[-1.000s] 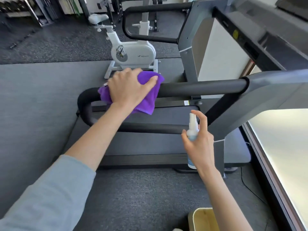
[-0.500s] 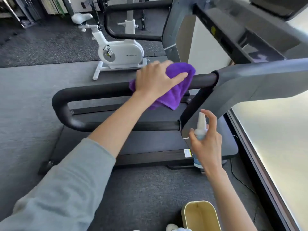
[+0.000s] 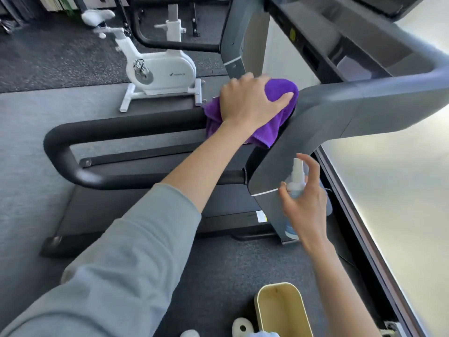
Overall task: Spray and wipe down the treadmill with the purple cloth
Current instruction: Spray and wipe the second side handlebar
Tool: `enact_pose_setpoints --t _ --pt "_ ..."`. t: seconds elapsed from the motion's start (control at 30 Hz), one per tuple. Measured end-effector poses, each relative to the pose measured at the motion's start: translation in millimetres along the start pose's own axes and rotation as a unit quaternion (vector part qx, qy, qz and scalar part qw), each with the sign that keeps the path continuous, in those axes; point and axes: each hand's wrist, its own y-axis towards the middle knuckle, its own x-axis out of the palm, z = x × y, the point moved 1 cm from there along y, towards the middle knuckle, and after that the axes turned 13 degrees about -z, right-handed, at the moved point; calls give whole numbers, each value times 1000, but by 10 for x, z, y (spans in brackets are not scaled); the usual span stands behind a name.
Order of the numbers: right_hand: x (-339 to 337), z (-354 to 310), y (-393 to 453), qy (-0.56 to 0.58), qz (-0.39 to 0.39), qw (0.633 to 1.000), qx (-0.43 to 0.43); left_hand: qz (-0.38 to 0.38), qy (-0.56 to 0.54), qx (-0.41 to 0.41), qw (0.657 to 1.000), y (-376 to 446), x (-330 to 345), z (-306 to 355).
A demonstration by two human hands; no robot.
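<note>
Where the black handrail meets the grey treadmill upright, the left hand grips the purple cloth, fingers curled over it and pressing it on the rail. The right hand, lower and nearer, holds a small spray bottle upright, forefinger raised over its nozzle. Also in the head view: white exercise bike beyond, cream bin on the floor.

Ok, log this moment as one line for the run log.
left hand: presses purple cloth on treadmill handrail | right hand: holds spray bottle | phase: wiping
</note>
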Motion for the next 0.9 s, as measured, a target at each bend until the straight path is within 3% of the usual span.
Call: enact_pose_setpoints --t 0.1,0.3,0.5,0.6,0.8,0.9 --pt "-37 -43 -19 -2 -13 1000 3 -7 -20 18 1000 -20 15 110" --pt "61 -225 33 0 -16 999 -33 18 -29 47 998 -383 -117 -656" --pt "164 -311 89 10 -20 999 -44 74 -40 -72 994 -719 -301 -1564" --pt "151 -320 60 16 -13 999 -32 65 -34 -87 993 -578 -239 -1268" --pt "106 -312 -61 -10 14 1000 -26 -4 -12 16 1000 -294 -21 -90" --pt "142 -363 -92 -13 11 1000 -22 -9 -18 57 998 -306 -23 -154"
